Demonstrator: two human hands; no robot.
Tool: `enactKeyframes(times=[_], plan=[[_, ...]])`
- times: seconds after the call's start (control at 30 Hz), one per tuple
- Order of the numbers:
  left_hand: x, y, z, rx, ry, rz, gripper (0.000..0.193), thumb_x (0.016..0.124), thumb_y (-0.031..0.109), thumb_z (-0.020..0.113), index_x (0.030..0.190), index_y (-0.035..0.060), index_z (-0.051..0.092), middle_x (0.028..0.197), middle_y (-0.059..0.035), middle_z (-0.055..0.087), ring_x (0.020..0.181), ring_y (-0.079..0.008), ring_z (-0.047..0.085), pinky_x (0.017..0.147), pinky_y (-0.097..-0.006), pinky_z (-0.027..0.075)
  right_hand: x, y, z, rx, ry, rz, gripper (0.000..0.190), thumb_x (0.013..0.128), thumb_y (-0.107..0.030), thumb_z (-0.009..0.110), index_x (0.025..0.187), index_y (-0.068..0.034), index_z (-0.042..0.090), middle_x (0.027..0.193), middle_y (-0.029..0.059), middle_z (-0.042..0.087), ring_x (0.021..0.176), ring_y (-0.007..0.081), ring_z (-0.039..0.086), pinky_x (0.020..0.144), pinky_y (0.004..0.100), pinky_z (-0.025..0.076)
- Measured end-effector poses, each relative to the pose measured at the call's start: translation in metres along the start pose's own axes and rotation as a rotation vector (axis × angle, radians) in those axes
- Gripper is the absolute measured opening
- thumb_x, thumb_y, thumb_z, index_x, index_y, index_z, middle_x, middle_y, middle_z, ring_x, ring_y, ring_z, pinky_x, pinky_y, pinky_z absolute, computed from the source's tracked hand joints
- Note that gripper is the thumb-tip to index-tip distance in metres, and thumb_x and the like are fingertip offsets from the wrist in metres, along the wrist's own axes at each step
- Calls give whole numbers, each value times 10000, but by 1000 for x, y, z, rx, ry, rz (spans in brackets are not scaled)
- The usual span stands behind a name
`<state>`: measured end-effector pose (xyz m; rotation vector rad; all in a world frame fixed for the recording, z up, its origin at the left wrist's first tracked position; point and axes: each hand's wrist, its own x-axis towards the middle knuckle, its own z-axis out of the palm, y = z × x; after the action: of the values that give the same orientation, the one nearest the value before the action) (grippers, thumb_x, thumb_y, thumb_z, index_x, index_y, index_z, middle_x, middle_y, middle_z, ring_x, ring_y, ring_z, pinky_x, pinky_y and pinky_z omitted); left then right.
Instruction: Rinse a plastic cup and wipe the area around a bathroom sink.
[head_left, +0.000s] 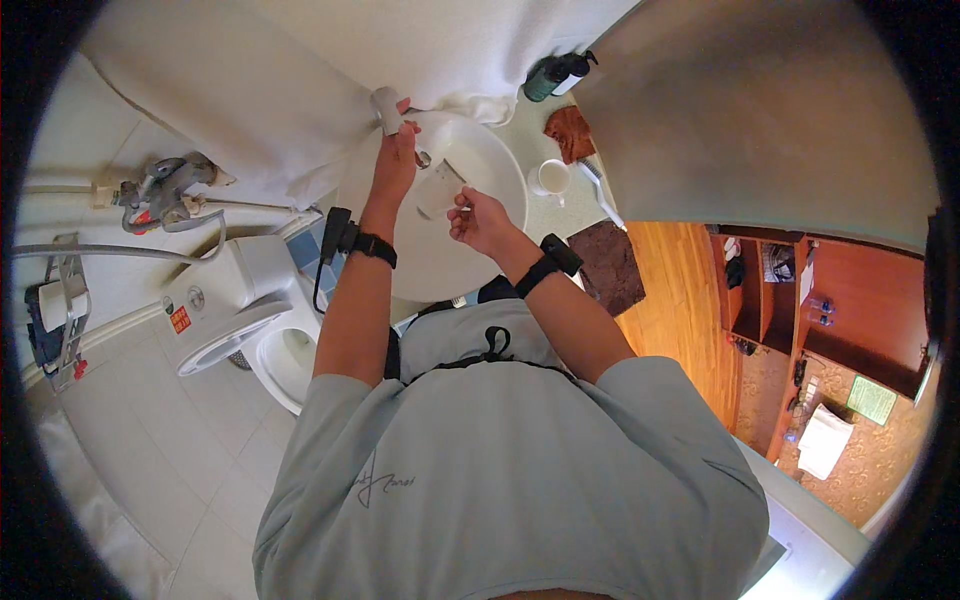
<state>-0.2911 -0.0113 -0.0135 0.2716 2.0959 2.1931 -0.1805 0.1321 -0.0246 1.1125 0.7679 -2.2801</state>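
My left hand (399, 154) is at the chrome faucet (386, 111) on the far left of a round white washbasin (495, 161), its fingers wrapped against the faucet body. The spout's end shows just right of my fingers. Over the bowl, my right hand (476, 217) has its fingers curled at the edge of a clear, thin-walled object (439, 191), perhaps a cup, with a dark line along its far rim. Its exact kind is hard to tell. Both wrists wear black straps with small black devices.
On the counter (534, 135) right of the basin are pump bottles (551, 77), a brown cloth (570, 133), a white mug (553, 178) and a white-handled brush (600, 196). A dark mat (607, 266) lies beyond. A toilet (281, 352) stands at left, below a shower valve (169, 191).
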Motion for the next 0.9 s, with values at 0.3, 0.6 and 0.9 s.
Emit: enactKeyframes(times=[0.3, 0.6, 0.9], plan=[[-1, 3, -2, -18, -47, -31, 489, 962, 410, 377, 1348, 112, 344, 976, -47, 493, 796, -88, 454, 634, -233, 416, 1, -3, 1, 22, -14, -12, 319, 941, -306, 432, 684, -119, 461, 664, 57, 476, 584, 144, 438, 547, 277, 401], [1, 1, -3, 37, -41, -74, 506, 949, 419, 381, 1347, 110, 337, 965, -54, 493, 795, -116, 458, 654, -260, 429, 2, -1, 3, 158, -65, 7, 308, 943, -291, 421, 697, -111, 467, 659, 69, 472, 594, 158, 432, 564, 287, 389], [-1, 3, -1, 22, -63, -21, 526, 945, 443, 378, 1342, 101, 335, 966, -60, 496, 869, -130, 469, 693, -267, 430, 15, 2, -7, 290, -196, 27, 313, 950, -316, 413, 710, -122, 468, 658, 54, 475, 592, 164, 429, 588, 298, 381]])
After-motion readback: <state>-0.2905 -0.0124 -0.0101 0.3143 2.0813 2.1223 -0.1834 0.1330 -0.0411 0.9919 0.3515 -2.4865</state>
